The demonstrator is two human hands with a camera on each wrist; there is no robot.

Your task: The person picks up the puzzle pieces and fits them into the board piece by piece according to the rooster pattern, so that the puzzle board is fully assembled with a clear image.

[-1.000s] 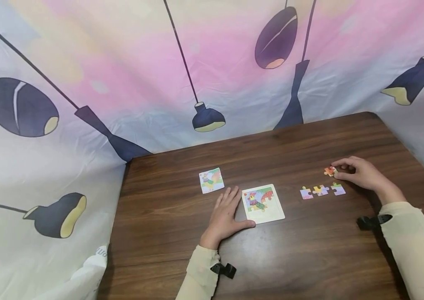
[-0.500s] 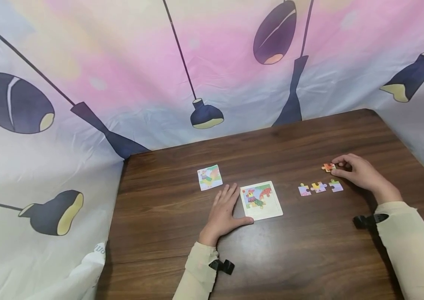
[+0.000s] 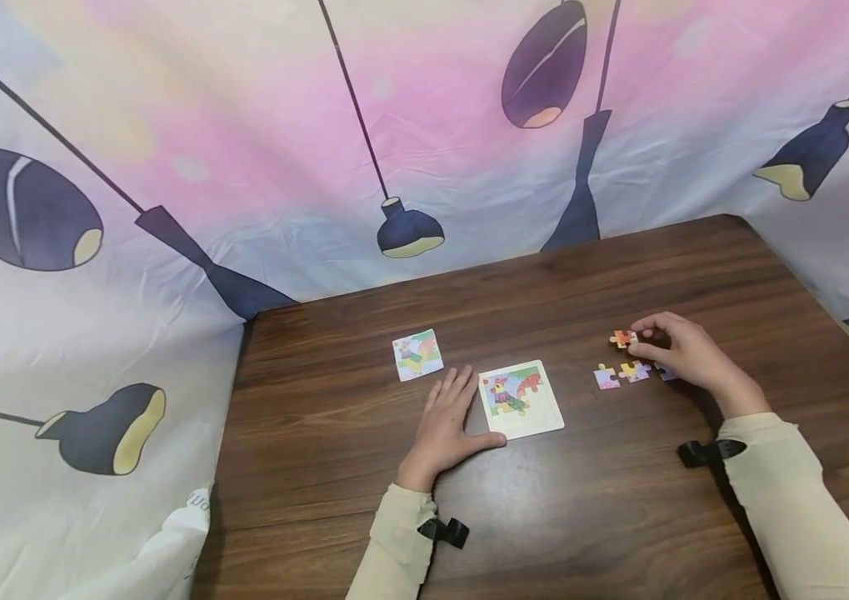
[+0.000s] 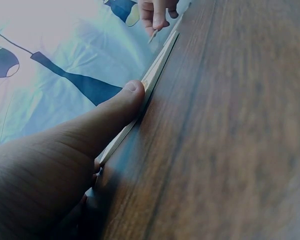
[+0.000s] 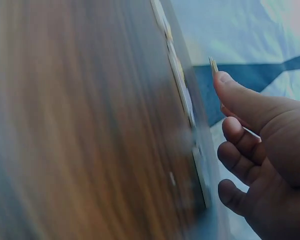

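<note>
My right hand (image 3: pixel 682 354) pinches an orange-and-red jigsaw piece (image 3: pixel 622 338) between thumb and forefinger. In the right wrist view that jigsaw piece (image 5: pixel 213 64) shows edge-on, held above the table, with the other fingers curled below. My left hand (image 3: pixel 444 429) lies at the left side of a white puzzle board (image 3: pixel 536 427), fingers extended. Its thumb (image 4: pixel 132 95) touches the board's near edge. A partly assembled rooster picture (image 3: pixel 511 393) fills the board's upper left. Loose pieces (image 3: pixel 606 377) lie in a row below my right hand, which partly covers the rightmost one.
A square rooster picture card (image 3: pixel 417 355) lies on the brown wooden table (image 3: pixel 334 433), beyond my left fingertips. Behind the table hangs a cloth backdrop (image 3: pixel 259 142) printed with lamps. A black strap (image 3: pixel 445 532) sits on the left sleeve.
My right hand has lifted the orange-and-red piece and moved left with it, over the loose row. The left hand has stayed beside the board. The head view has shifted slightly.
</note>
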